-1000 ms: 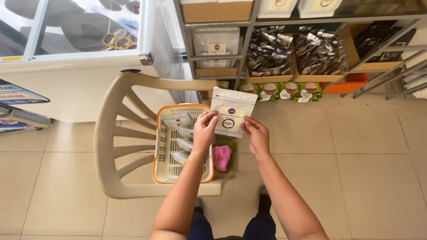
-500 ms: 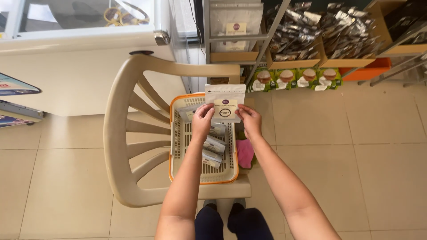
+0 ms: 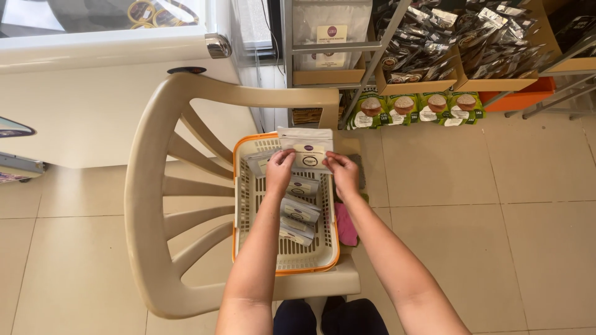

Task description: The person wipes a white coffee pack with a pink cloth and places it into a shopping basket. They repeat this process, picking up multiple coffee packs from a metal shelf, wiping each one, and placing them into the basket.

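Both my hands hold a white pouch with a round dark label [image 3: 305, 147] over the far end of a cream basket with an orange rim [image 3: 238, 205]. My left hand [image 3: 279, 171] grips the pouch's left side and my right hand [image 3: 343, 174] its right side. Inside the basket lie several similar white pouches [image 3: 299, 211]. The basket rests on the seat of a beige plastic chair [image 3: 162, 186].
A pink cloth [image 3: 346, 226] lies on the seat right of the basket. A white chest freezer [image 3: 93, 80] stands behind the chair. Metal shelves [image 3: 372, 56] with dark packets, a large white bag and green boxes [image 3: 410, 108] line the back. Tiled floor lies all around.
My hands have lowered the pouch closer to the basket's far end, and my view has moved nearer to the chair.
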